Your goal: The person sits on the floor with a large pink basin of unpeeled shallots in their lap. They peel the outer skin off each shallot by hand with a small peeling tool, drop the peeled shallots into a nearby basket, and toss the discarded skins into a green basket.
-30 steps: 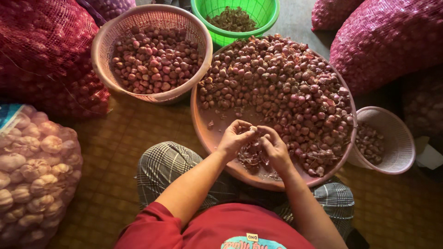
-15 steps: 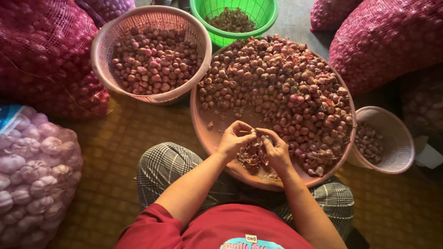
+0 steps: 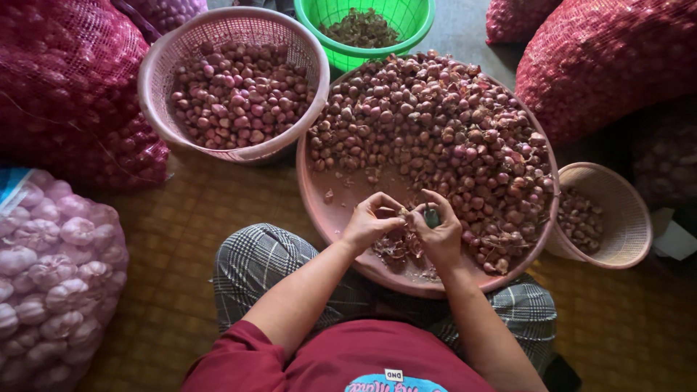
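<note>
Red mesh sacks (image 3: 65, 87) fill the upper left and upper right corners; a pale mesh bag of garlic (image 3: 51, 276) lies lower left. A round pink tray (image 3: 319, 210) heaped with shallots (image 3: 435, 123) rests over the knees, flanked by a pink basket (image 3: 156, 80), a green basket (image 3: 421, 29) and a small beige basket (image 3: 624, 218). Left hand (image 3: 370, 221) and right hand (image 3: 439, 232) meet, pinching one small shallot (image 3: 404, 213); the right also grips a dark small tool (image 3: 432, 216).

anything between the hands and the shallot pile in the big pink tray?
Nothing visible. Both hands, left hand and right hand, meet over the near, mostly bare part of the big pink tray, pinching something small between them. The shallot pile lies just beyond, with only loose skins under the hands.
</note>
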